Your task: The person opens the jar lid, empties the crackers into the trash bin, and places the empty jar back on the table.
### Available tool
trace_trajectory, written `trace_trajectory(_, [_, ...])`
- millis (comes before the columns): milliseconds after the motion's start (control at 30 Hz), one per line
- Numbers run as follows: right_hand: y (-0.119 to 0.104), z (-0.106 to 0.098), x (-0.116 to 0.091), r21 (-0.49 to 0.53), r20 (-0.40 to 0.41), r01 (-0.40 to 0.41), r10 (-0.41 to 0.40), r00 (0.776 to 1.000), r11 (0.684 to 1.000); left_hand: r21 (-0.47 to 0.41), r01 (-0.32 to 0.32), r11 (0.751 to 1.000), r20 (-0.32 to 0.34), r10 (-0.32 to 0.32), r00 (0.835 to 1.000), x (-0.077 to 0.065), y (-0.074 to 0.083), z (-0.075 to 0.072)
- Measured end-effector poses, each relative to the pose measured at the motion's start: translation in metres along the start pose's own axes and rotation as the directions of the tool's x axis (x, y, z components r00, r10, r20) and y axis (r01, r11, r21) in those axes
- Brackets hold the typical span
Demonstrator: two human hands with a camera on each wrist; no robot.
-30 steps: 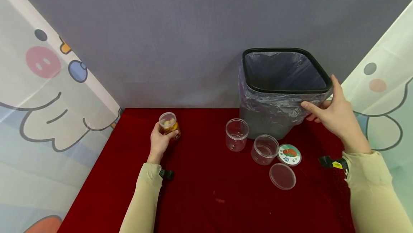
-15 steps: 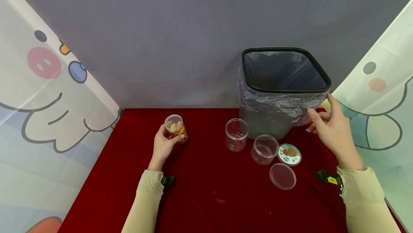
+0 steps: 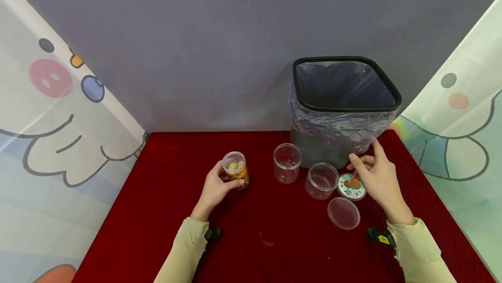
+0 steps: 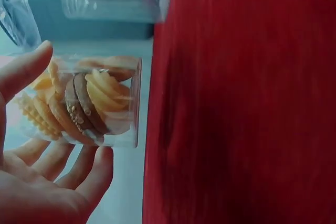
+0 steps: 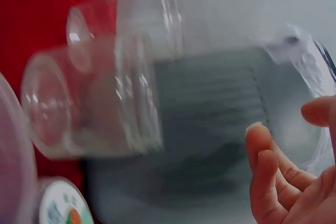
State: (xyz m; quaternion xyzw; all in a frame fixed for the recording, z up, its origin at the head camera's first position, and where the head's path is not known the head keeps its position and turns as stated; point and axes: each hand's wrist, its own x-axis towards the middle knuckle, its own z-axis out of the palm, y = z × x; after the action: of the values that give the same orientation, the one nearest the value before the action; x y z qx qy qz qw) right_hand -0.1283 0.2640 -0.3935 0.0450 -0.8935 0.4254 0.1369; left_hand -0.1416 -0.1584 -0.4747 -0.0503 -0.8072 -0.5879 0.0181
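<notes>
My left hand (image 3: pixel 213 189) grips a clear plastic jar of cookies (image 3: pixel 236 170), thumb on one side and fingers on the other. Yellow swirled and brown cookies (image 4: pixel 100 100) show through its wall in the left wrist view, where a thin gap lies between its base and the red cloth. My right hand (image 3: pixel 378 183) hovers beside the bin, fingers loosely bent around nothing. Near it lies a round lid with a printed label (image 3: pixel 351 187). Two clear jars without lids, a taller one (image 3: pixel 287 167) and a shorter one (image 3: pixel 320 185), stand between the hands.
A grey trash bin (image 3: pixel 313 148) with a black rim and a plastic liner (image 3: pixel 341 122) stands at the back right. A clear round lid (image 3: pixel 344 214) lies in front of the shorter jar. Red cloth (image 3: pixel 266 248) covers the table; a grey wall (image 3: pixel 219 56) rises behind.
My left hand has carried the cookie jar to the right and nearer me. My right hand has come away from the bin's rim, moving down and left toward the printed lid.
</notes>
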Motion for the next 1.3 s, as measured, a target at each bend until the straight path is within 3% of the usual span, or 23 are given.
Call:
trace_trajectory(33, [-0.001,0.003,-0.003,0.001,0.012,-0.003,0.003,1.0,1.0,-0.005,-0.006,1.0,0.016,0.006,1.0,0.0,-0.004,0.003])
trace_trajectory(300, [-0.013,0.025,-0.022,0.023,0.109,0.017,-0.019,0.994,1.0,-0.042,-0.077,0.996,0.12,0.082,0.989,-0.011,0.01,0.023])
trace_trajectory(467, [-0.025,0.045,-0.034,0.007,0.171,0.121,-0.12,0.978,0.993,-0.039,-0.088,0.995,0.197,0.094,0.976,-0.018,0.016,0.039])
trace_trajectory(933, [-0.042,0.109,-0.068,0.16,0.198,0.37,-0.397,0.896,0.915,0.004,-0.148,0.989,0.435,0.132,0.891,-0.037,0.02,0.079])
trace_trajectory(1067, [-0.041,0.119,-0.074,0.17,0.198,0.365,-0.395,0.897,0.915,-0.006,-0.136,0.991,0.46,0.123,0.879,-0.04,0.02,0.085])
trace_trajectory(1300, [-0.039,0.129,-0.077,0.173,0.155,0.366,-0.392,0.907,0.914,-0.038,-0.106,0.994,0.466,0.111,0.878,-0.04,0.017,0.088])
